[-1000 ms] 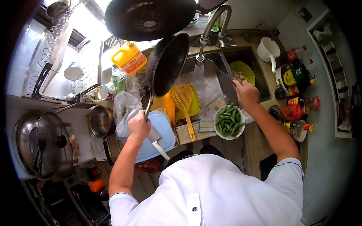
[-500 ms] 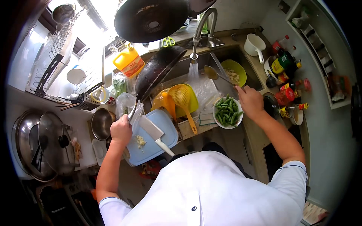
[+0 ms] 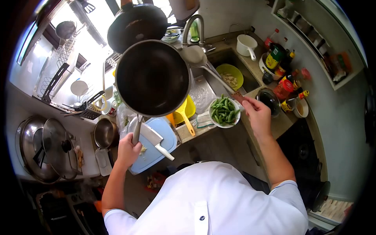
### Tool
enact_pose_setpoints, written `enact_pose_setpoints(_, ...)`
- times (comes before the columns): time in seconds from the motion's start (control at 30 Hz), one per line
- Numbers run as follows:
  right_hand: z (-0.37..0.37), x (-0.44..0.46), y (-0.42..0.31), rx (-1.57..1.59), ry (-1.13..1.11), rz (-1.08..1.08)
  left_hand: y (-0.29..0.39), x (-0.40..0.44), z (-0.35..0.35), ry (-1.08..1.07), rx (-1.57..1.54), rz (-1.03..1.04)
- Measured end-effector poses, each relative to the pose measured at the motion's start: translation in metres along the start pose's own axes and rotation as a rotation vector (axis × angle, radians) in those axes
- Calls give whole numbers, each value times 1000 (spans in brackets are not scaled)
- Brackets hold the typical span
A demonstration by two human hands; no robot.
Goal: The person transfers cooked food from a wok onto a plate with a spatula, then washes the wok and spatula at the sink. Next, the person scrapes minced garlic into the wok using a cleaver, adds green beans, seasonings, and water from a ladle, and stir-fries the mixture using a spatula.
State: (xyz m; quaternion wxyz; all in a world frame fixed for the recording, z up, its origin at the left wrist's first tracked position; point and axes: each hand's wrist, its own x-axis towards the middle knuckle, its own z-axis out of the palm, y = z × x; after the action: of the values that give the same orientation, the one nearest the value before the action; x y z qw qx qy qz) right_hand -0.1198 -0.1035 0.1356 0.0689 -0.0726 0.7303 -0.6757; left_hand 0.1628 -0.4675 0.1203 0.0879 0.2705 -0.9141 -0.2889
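My left hand (image 3: 128, 149) is closed round the handle of a dark frying pan (image 3: 152, 78), held up with its inside facing the camera. My right hand (image 3: 256, 113) grips the brown handle end of a metal spatula (image 3: 194, 56), whose broad head is beside the pan's upper right rim. Below the spatula's shaft, a white bowl (image 3: 234, 122) holds green pods (image 3: 224, 111). Under my left hand lies a light blue cutting board (image 3: 166, 131) with a cleaver (image 3: 150, 135) and chopped bits on it.
Behind the bowl is the sink with a yellow-green bowl (image 3: 239, 76) in it and a curved faucet (image 3: 201, 29). A yellow strainer (image 3: 185, 117) rests at the sink's front. Bottles (image 3: 276, 55) and a white pot (image 3: 246, 45) stand right. Another pan (image 3: 137, 25) hangs above.
The pan has swung up from its edge-on tilt, its inside now showing. The spatula has risen from over the sink toward the pan. The view has shifted, and the stovetop at right shows more.
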Motion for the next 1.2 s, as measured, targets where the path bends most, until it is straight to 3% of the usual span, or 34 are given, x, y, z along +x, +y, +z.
enact_pose_setpoints(0.03, -10, -15, -8, 16, 13, 21, 7, -8, 5, -1, 1, 14)
enact_pose_setpoints(0.1, -32, -47, -21, 99, 30, -59, 28, -27, 21, -187, -386, -189)
enact_pose_setpoints(0.13, -46, -63, -28, 85, 50, -75, 46, -37, 30, -227, -533, -189)
enact_pose_setpoints(0.3, -125, -143, -47, -15, 196, -169, 129, -74, 97, -480, -673, -106)
enact_pose_setpoints(0.6, -247, -272, 3, -245, 535, -228, 275, -128, 247, -886, -604, 163)
enact_pose_setpoints(0.7, -279, -302, 34, -139, 615, -57, 323, -144, 289, -985, -558, 208)
enact_pose_setpoints(0.83, -315, -319, 73, -215, 862, -53, 382, -167, 338, -1038, -499, 325)
enact_pose_setpoints(1.0, -357, -330, 106, -196, 1066, 57, 400, -184, 422, -1072, -479, 492)
enact_pose_setpoints(1.1, -372, -331, 117, -161, 1122, 93, 418, -194, 435, -1100, -442, 538)
enact_pose_setpoints(1.2, -383, -327, 125, -76, 1152, 129, 430, -206, 438, -1200, -486, 440)
